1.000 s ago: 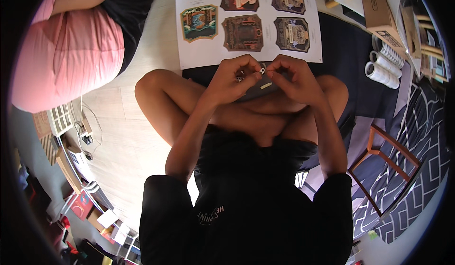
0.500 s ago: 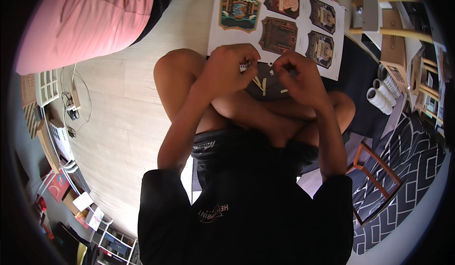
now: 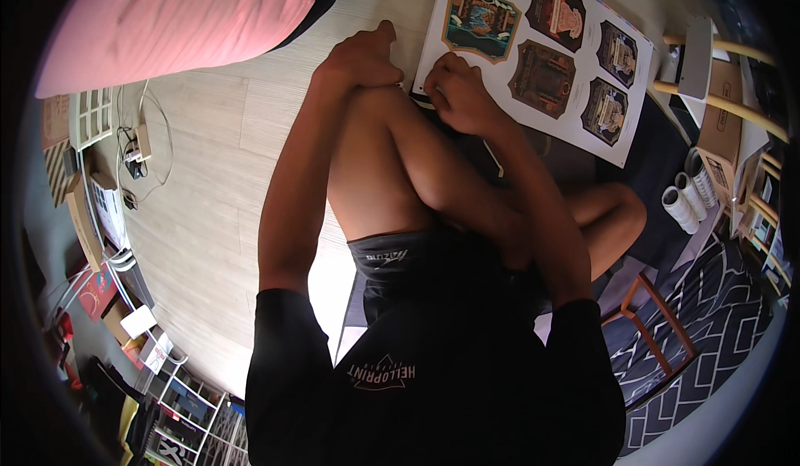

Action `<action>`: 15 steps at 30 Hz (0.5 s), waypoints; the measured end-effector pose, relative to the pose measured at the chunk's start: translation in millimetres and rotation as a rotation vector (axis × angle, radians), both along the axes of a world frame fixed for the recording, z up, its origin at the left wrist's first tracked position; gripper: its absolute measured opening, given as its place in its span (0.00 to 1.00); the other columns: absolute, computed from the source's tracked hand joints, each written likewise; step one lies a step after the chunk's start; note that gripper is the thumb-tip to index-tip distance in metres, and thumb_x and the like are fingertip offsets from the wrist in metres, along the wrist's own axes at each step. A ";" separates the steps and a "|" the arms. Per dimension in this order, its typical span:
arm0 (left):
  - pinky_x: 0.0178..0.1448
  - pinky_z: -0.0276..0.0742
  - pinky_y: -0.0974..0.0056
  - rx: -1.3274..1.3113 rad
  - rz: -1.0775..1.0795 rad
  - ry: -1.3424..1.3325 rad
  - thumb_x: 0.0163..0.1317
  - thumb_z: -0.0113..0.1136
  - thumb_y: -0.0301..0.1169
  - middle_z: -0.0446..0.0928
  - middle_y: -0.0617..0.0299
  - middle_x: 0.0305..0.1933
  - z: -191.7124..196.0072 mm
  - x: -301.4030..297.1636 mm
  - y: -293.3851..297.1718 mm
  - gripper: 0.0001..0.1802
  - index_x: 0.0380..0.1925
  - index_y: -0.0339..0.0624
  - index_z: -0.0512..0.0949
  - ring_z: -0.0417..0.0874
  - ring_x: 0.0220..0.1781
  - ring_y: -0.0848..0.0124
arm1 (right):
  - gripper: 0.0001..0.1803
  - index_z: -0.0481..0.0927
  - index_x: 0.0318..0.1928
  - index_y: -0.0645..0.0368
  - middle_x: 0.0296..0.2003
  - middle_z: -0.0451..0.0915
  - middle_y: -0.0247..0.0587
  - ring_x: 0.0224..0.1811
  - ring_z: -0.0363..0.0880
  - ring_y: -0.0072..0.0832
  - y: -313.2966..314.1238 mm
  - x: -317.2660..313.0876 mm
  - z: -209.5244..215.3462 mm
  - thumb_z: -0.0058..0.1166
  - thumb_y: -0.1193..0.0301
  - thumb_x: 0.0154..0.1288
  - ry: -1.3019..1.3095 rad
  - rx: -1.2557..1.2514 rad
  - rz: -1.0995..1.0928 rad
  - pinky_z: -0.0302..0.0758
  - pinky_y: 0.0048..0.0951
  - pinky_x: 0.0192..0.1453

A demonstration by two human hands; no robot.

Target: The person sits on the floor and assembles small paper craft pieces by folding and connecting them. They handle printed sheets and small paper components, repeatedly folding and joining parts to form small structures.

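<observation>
A white printed sheet with several colourful badge-shaped designs lies in front of me on the floor. My left hand is over my left knee, off the sheet's left edge. Its thumb and forefinger are spread apart and no object shows between them. My right hand is at the sheet's near left corner, fingers curled together. Whatever those fingers hold, if anything, is hidden. A thin pale yellow strip shows beyond my crossed legs, below the right hand.
A pink cushion-like shape fills the upper left. Cables with a power strip lie on the pale wooden floor at left. White rolls, a cardboard box and a wooden-legged stand are at right.
The view has shifted, so the sheet sits further right. Both hands have moved left, from the sheet's near edge to its left corner. The left hand's fingers have spread; its small whitish item no longer shows.
</observation>
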State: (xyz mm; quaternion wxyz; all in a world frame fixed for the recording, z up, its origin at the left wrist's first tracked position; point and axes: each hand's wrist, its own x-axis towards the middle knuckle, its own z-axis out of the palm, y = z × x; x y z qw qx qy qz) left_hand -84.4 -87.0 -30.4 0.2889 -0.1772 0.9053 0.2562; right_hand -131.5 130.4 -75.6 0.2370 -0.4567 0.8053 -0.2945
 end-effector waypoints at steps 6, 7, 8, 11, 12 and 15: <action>0.55 0.80 0.53 -0.020 -0.104 -0.041 0.43 0.72 0.44 0.83 0.42 0.47 -8.8 -12.8 8.3 0.44 0.58 0.33 0.67 0.85 0.52 0.50 | 0.06 0.79 0.37 0.57 0.47 0.71 0.43 0.55 0.71 0.43 -2.9 0.0 -3.4 0.54 0.78 0.59 0.032 0.068 0.002 0.64 0.46 0.52; 0.54 0.81 0.53 -0.044 -0.120 -0.029 0.43 0.72 0.44 0.83 0.43 0.46 -10.5 -14.1 9.9 0.43 0.56 0.31 0.67 0.86 0.51 0.50 | 0.06 0.79 0.38 0.57 0.47 0.71 0.43 0.55 0.71 0.42 -3.0 -0.5 -3.4 0.54 0.77 0.59 0.038 0.066 0.006 0.64 0.46 0.52; 0.55 0.80 0.53 -0.052 -0.125 -0.047 0.43 0.73 0.45 0.83 0.43 0.47 -12.2 -15.2 11.9 0.44 0.58 0.33 0.67 0.85 0.52 0.50 | 0.06 0.79 0.38 0.57 0.47 0.71 0.43 0.55 0.71 0.42 -3.0 -0.5 -3.4 0.54 0.77 0.59 0.045 0.064 0.010 0.64 0.46 0.52; 0.57 0.79 0.52 -0.076 -0.154 -0.080 0.43 0.75 0.46 0.82 0.44 0.50 -7.7 -20.0 17.1 0.47 0.62 0.36 0.66 0.84 0.54 0.50 | 0.05 0.79 0.38 0.58 0.47 0.71 0.44 0.55 0.71 0.43 -3.3 -1.3 -3.0 0.54 0.76 0.60 0.079 0.077 0.021 0.64 0.47 0.51; 0.57 0.79 0.52 -0.082 -0.166 -0.078 0.43 0.75 0.47 0.82 0.45 0.50 -7.9 -19.8 18.1 0.47 0.62 0.36 0.66 0.84 0.54 0.50 | 0.05 0.79 0.38 0.58 0.46 0.71 0.44 0.54 0.71 0.43 -3.9 -1.6 -2.3 0.54 0.76 0.60 0.091 0.084 0.027 0.64 0.47 0.50; 0.57 0.79 0.52 -0.079 -0.177 -0.082 0.42 0.76 0.46 0.83 0.45 0.49 -7.8 -19.9 19.9 0.48 0.61 0.37 0.66 0.84 0.53 0.50 | 0.05 0.79 0.38 0.58 0.46 0.71 0.44 0.55 0.71 0.43 -8.6 -1.7 -1.0 0.55 0.75 0.60 0.075 0.122 0.030 0.65 0.47 0.50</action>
